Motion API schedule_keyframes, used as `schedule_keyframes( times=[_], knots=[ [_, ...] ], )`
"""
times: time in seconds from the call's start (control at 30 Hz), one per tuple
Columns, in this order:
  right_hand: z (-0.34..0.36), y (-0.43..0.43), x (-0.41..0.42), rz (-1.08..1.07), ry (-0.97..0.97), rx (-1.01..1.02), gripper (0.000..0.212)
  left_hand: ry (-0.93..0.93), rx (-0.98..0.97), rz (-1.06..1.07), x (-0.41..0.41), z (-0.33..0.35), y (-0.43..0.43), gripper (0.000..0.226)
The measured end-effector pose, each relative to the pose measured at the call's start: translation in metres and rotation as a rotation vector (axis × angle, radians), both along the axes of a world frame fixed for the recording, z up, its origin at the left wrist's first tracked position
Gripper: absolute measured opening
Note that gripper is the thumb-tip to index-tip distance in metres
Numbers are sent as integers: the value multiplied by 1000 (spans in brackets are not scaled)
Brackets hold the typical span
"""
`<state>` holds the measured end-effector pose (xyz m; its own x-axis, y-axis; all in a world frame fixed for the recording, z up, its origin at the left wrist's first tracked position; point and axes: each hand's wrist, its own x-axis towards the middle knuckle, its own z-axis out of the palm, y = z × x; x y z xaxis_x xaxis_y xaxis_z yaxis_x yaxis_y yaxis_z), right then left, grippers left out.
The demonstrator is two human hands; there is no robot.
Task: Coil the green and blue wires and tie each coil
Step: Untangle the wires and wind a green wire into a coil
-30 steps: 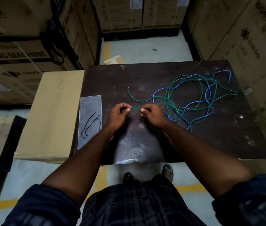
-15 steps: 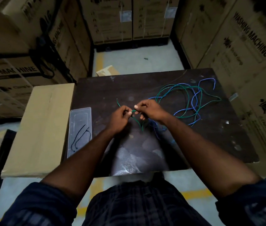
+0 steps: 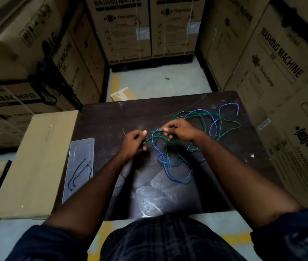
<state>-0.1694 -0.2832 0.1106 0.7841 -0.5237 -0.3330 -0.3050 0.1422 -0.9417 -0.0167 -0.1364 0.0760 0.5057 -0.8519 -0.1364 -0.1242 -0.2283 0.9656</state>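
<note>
A green wire and a blue wire lie tangled together on the dark table. My left hand pinches the green wire near its free end, which sticks out to the left. My right hand grips the same green wire a short way along, with loops of both wires hanging below it. More tangled loops rest on the table between my forearms and behind my right hand.
A clear plastic tray with two black ties lies at the table's left edge. A flat cardboard box adjoins the table on the left. Tall washing machine cartons stand all around.
My hands have drawn apart along the green wire, and loops of both wires have been pulled toward me under my right hand. The head camera has tilted upward.
</note>
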Motion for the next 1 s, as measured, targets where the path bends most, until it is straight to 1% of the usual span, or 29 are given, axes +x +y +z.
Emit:
schedule_keyframes(
  times=[0.1, 0.17, 0.27, 0.33, 0.4, 0.5, 0.57, 0.63, 0.73, 0.8, 0.9, 1.0],
  knots=[
    [-7, -11, -15, 31, 30, 24, 11, -161, 42, 20, 11, 1, -6, 34],
    [-11, -19, -28, 68, 67, 35, 16, -238, 49, 62, 17, 0, -7, 36],
    [-11, -20, -39, 193, 124, 101, 24, -284, 55, 66, 16, 1, -8, 36],
    [-11, -17, -38, 288, 135, 168, 24, -301, 55, 58, 10, 4, -13, 34],
    [-9, -14, -33, 327, 94, 242, 22, -327, 45, 76, 4, 7, -18, 35],
    [0, -16, -28, 314, -21, 395, 20, -389, 30, 124, -3, 11, -19, 32],
    [6, -19, -25, 309, -68, 501, 29, -419, 15, 150, -4, 12, -17, 32],
    [10, -23, -22, 330, -62, 556, 40, -451, -3, 170, -4, 14, -15, 34],
    [8, -30, -17, 382, -40, 630, 46, -504, -6, 178, -2, 17, -16, 37],
    [5, -33, -16, 374, -61, 674, 42, -544, -9, 173, -3, 21, -19, 36],
    [3, -33, -21, 320, -135, 666, 28, -571, -10, 168, -7, 27, -23, 30],
    [2, -33, -28, 315, -237, 733, 31, -564, 2, 178, -11, 28, -28, 23]
  ],
)
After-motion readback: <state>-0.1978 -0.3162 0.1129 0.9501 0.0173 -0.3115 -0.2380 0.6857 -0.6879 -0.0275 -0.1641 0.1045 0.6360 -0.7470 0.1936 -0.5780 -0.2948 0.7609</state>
